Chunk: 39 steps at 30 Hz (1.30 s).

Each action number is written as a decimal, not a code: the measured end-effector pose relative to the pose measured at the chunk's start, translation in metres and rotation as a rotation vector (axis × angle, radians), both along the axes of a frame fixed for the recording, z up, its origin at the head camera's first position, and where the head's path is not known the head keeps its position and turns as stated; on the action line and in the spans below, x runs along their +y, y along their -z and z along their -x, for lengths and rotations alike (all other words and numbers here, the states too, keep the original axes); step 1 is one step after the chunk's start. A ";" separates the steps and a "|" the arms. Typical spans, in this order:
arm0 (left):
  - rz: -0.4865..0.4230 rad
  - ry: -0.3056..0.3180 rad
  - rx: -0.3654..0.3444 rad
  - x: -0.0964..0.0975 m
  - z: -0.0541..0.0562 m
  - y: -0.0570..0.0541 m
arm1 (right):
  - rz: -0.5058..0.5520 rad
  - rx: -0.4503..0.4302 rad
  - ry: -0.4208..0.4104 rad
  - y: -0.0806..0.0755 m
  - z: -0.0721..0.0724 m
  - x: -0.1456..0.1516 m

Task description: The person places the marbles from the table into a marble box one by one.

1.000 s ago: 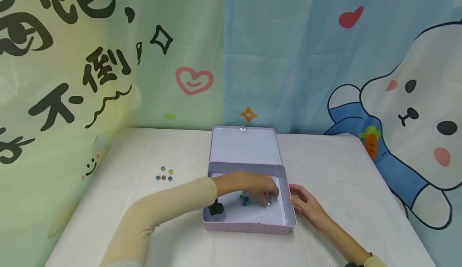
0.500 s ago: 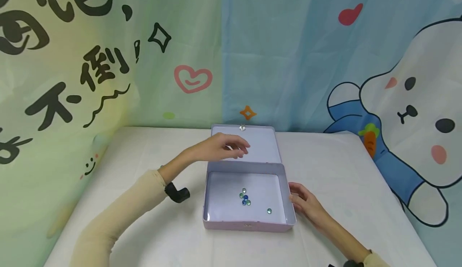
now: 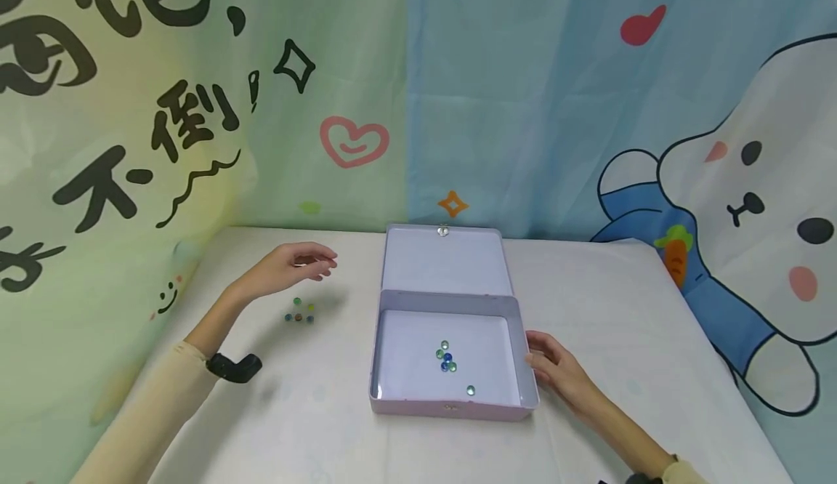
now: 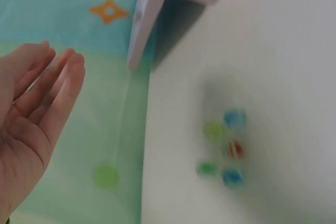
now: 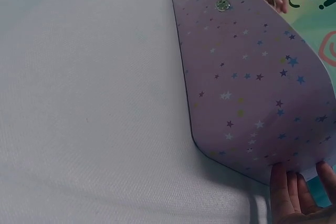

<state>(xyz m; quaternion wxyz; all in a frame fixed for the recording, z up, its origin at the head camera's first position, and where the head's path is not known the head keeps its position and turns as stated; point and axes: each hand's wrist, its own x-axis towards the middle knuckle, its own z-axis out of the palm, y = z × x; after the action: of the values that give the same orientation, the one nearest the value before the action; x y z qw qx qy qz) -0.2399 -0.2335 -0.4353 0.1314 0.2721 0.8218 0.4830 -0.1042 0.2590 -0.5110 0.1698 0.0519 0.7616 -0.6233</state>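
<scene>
Your right hand (image 3: 557, 371) reaches in from the near right, forearm slanting, its nearly straight fingers laid against the outer side of the box (image 3: 451, 409), not wrapped round it. Just left of those fingertips, hard, smooth, pale-purple walls meet at rounded corners. The right wrist view adds what the head view does not show: small coloured stars scattered over the outside, and a shiny round clasp (image 5: 223, 5) well away from your fingers. Inside the box, left of that hand, five glossy round beads (image 3: 447, 357) in blue, green and clear sit clustered, with one pale green bead (image 3: 471, 390) apart, toward the near wall. Well left of the box, five loose beads (image 3: 298, 317), green, yellow, blue and reddish brown, lie on the white cloth-covered table (image 3: 608, 288); the left wrist view blurs them but shows the brown one redder. Just beyond and above them hangs your left hand (image 3: 294, 267), pointing rightward, fingers loosely bent and thumb apart, holding nothing; the left wrist view shows its bare palm. A beige sleeve (image 3: 150, 404) covers that forearm. Farther from your right hand, the flat lid (image 3: 447, 259) lies folded back. Beyond both hands hangs a softly creased, printed curtain (image 3: 484, 106).
</scene>
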 end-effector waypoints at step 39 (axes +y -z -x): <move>0.545 -0.124 0.156 -0.050 -0.040 0.062 | -0.001 -0.005 -0.004 0.002 0.000 0.002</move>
<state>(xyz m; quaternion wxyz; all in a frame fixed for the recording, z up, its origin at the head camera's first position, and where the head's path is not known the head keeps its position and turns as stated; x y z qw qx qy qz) -0.1996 -0.2831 -0.4976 0.1063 0.2123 0.9440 0.2290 -0.1044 0.2607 -0.5129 0.1728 0.0519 0.7617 -0.6223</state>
